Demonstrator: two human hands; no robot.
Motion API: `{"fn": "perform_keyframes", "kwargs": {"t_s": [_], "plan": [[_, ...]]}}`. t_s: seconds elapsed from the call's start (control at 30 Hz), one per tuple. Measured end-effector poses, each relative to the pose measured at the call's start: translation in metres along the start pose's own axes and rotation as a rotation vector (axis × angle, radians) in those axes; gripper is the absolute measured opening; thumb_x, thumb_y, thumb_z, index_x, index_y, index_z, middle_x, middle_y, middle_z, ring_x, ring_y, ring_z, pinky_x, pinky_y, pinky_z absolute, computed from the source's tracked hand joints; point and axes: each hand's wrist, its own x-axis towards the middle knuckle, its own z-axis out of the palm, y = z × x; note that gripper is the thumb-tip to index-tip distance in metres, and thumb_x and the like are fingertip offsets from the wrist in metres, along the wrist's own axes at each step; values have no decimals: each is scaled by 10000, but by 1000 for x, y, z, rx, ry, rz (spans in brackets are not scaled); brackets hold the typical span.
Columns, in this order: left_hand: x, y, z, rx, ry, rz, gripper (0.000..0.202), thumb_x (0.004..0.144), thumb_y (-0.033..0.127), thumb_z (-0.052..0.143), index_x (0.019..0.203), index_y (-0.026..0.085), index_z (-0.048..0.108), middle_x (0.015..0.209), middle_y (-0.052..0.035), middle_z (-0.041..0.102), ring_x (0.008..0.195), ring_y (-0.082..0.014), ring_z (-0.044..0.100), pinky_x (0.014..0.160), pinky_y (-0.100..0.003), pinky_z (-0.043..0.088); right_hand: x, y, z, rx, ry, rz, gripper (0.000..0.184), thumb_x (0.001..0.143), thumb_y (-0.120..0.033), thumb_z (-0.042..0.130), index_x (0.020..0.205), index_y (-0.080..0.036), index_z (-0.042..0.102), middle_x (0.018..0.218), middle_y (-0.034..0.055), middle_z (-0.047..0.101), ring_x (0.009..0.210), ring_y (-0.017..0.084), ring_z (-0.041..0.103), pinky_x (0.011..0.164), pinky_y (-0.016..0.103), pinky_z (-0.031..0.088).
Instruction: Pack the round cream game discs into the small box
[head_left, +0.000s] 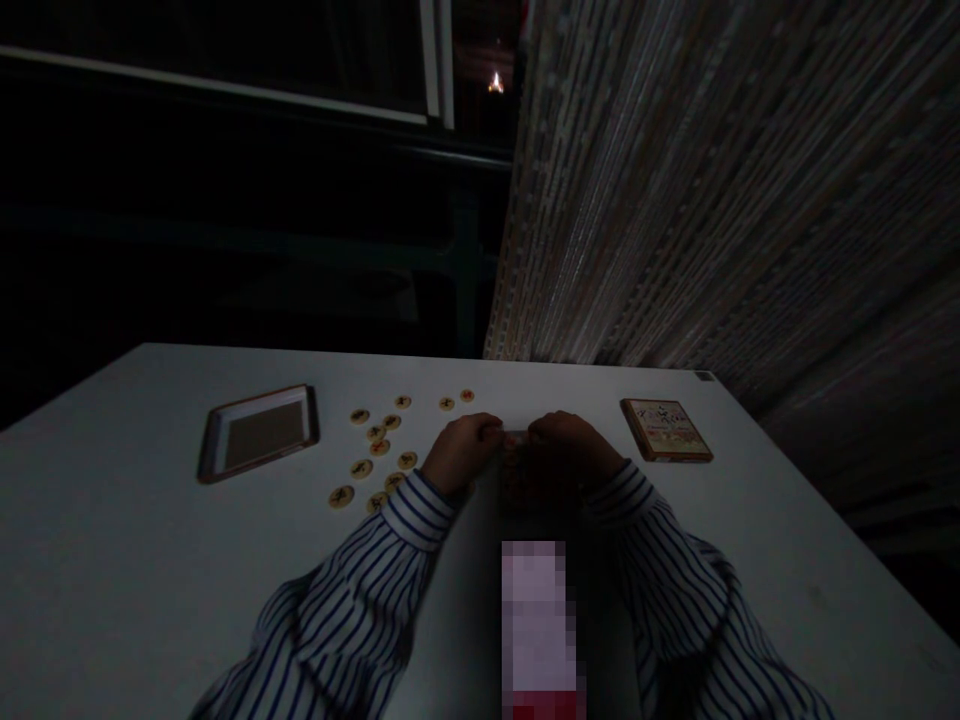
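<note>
My left hand (463,453) and my right hand (576,448) are close together over the middle of the white table (247,590). Both have curled fingers, at the far corners of a dark, flat, rectangular thing (517,475) with faint round shapes on it. Shadow and my hands hide most of it, so I cannot tell what it is or exactly what my fingers grip. Left of my left hand lie several round xiangqi pieces (361,468) with dark or red characters. Two more pieces (447,404) lie just beyond that hand.
An open shallow box lid or tray (257,434) lies at the left. A closed box with a printed cover (666,430) lies at the right. Behind the table hangs a string curtain (637,200), beside a dark window (225,50). A pixelated patch covers the lower middle.
</note>
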Motion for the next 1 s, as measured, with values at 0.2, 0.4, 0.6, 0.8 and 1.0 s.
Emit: {"fn": "perform_keyframes", "kwargs": {"t_s": [0.2, 0.4, 0.6, 0.8, 1.0], "plan": [[-2, -1, 2, 37, -28, 10, 304, 760, 325, 442, 938, 168, 632, 845, -71, 667, 777, -183, 596, 673, -266, 429, -3, -7, -4, -63, -23, 25, 240, 813, -285, 430, 925, -153, 596, 868, 93, 630, 821, 181, 567, 693, 259, 374], [-1, -3, 3, 68, -47, 1, 303, 755, 334, 458, 943, 168, 629, 842, -72, 665, 770, -186, 592, 664, -268, 424, -3, -11, -2, -109, -49, 42, 230, 816, -266, 416, 886, -144, 599, 853, 104, 634, 805, 188, 575, 679, 271, 377], [-2, -2, 6, 105, -51, -14, 303, 757, 366, 458, 926, 188, 636, 815, -69, 666, 760, -190, 590, 666, -279, 420, -3, -14, 0, -142, -43, 59, 228, 805, -258, 428, 839, -129, 613, 827, 120, 640, 765, 195, 584, 643, 275, 382], [-3, -2, 6, 108, -66, -12, 304, 759, 368, 459, 932, 188, 631, 845, -80, 662, 787, -200, 590, 682, -290, 421, -2, -15, 2, -138, -39, 61, 211, 785, -250, 453, 820, -123, 617, 804, 120, 645, 760, 207, 591, 627, 275, 389], [-2, -3, 7, 103, -94, -17, 302, 766, 354, 450, 950, 189, 623, 848, -70, 664, 773, -185, 598, 664, -272, 422, -2, -18, 2, -126, -28, 61, 227, 794, -257, 439, 813, -128, 625, 801, 122, 649, 746, 205, 597, 628, 279, 401]]}}
